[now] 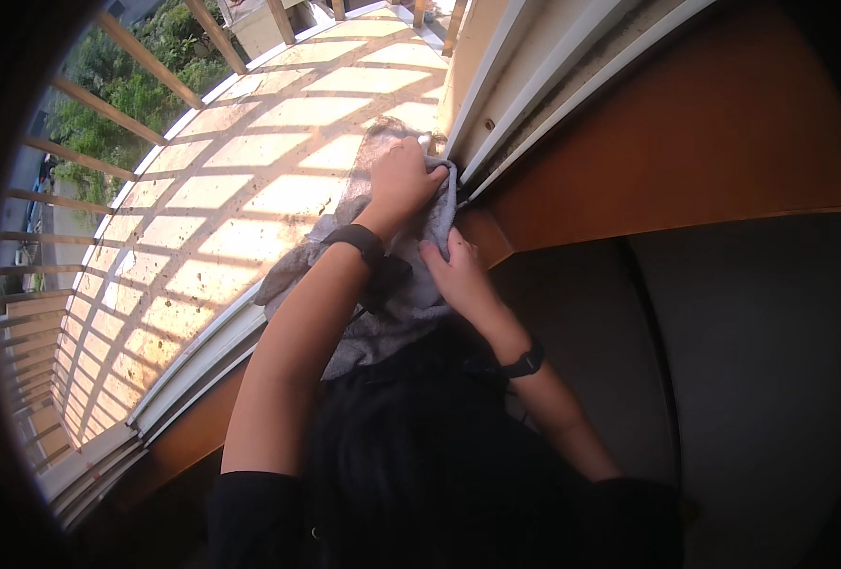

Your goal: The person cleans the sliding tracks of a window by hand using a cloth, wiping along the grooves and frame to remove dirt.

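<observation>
A grey cloth (344, 339) lies bunched over the white window track and the edge of the sunlit ledge. My left hand (404, 180) is closed on the upper part of this cloth, close to the corner where the window frame (525, 85) meets the ledge. Just below and to the right, my right hand (458, 270) pinches the cloth's right edge between thumb and fingers. Folds of the cloth hide some of the fingertips. Dark bands sit around both wrists.
Outside, the tiled ledge (202, 190) carries striped shadows and specks of dirt. Railing bars (136, 109) line its far side, with green bushes (107, 142) beyond. A brown wooden sill (686, 152) runs to the right, and the lower track (193, 365) extends to the left.
</observation>
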### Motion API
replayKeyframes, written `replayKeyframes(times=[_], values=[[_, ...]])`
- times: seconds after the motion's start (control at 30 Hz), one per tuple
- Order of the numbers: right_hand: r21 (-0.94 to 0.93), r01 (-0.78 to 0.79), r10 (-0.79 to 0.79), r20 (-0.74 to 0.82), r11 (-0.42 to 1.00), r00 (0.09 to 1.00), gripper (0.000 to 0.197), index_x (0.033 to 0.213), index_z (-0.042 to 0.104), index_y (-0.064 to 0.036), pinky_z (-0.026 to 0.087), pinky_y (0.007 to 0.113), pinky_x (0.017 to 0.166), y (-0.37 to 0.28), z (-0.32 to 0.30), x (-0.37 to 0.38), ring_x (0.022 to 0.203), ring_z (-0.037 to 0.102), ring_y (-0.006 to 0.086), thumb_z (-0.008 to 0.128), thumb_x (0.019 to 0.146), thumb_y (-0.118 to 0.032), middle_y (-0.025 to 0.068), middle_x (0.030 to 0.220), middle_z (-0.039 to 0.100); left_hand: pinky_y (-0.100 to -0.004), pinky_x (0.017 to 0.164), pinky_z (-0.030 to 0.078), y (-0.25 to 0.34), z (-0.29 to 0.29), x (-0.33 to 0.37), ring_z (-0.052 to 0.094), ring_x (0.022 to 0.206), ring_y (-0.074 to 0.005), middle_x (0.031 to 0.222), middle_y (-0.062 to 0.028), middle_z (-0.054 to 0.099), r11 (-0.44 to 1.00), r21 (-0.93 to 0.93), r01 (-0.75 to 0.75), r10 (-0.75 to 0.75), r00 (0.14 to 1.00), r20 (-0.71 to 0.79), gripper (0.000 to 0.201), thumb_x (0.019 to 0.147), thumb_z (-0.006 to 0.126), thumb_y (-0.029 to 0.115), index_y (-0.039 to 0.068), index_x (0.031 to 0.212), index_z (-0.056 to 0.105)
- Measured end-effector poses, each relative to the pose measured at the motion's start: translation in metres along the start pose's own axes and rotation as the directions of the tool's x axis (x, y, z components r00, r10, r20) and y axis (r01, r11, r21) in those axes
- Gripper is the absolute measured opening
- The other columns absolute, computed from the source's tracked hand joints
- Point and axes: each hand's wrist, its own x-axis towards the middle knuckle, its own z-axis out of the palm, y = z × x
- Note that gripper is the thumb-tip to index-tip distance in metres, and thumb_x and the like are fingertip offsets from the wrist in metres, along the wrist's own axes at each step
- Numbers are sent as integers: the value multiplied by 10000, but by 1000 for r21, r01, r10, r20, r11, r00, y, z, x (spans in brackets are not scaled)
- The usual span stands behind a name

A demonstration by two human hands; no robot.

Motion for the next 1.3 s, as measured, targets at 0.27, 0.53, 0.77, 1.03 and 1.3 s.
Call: replayKeyframes(times=[0.27,0.53,0.77,1.03,1.3], values=[[11,-80,80,-38,997,996,339,1167,604,30,505,411,871,17,-10,4,964,689,335,591,977,-251,210,1009,711,-491,856,491,23,15,2,647,1032,-349,1065,-187,648,999,13,30,-28,996,-84,512,739,813,382,34,1043,593],[-10,-120,120,12,993,993,340,1144,618,29,503,392,852,10,-16,11,930,680,279,590,982,-268,197,983,703,-485,944,480,34,9,10,627,1134,-354,1162,-174,663,983,58,176,-180,980,88,521,764,788,340,27,1139,608],[120,60,-60,-6,991,998,404,1129,609,42,512,470,859,11,-6,4,1014,654,465,597,951,-320,278,1010,696,-492,961,488,8,2,0,620,1149,-372,1168,-200,666,992,28,125,-127,989,80,432,770,746,270,20,1095,609],[58,40,-42,39,997,998,434,1130,601,68,499,471,906,16,-7,-2,1058,638,471,598,940,-322,307,1037,683,-468,807,508,-5,-68,-32,610,945,-374,953,-170,577,962,59,-266,272,942,-196,207,813,683,153,34,954,589],[67,4,-9,76,998,997,421,1142,597,65,505,458,900,15,-10,-3,1048,646,465,596,950,-310,306,1046,684,-437,757,533,-4,-54,-39,654,866,-348,989,-127,583,806,66,-588,589,808,9,284,872,556,55,108,1148,595]])
